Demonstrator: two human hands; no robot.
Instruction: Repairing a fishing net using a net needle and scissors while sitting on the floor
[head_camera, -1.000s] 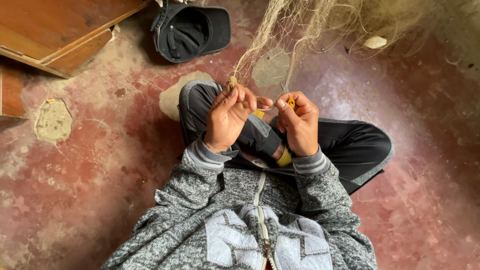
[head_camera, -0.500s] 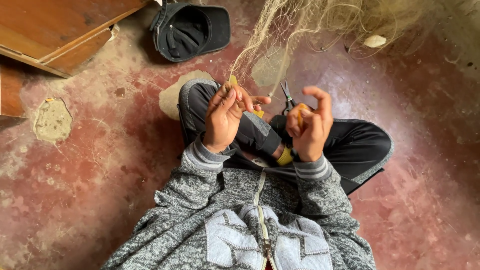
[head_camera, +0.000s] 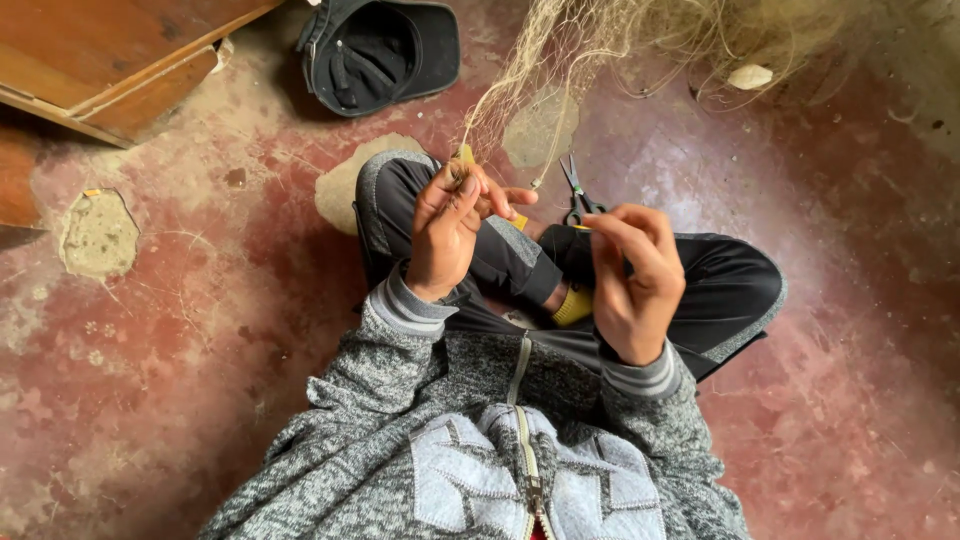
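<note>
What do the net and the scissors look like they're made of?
The net looks like fine pale synthetic line, thin and translucent; it could be nylon. The scissors in the right hand look like dull grey metal blades with dark handles.

Looks like a rough home work corner: worn, chipped red cement floor (head_camera: 180, 330), pale fishing net (head_camera: 640, 40) heaped at one o'clock, wooden furniture (head_camera: 110, 60) at ten.
</note>
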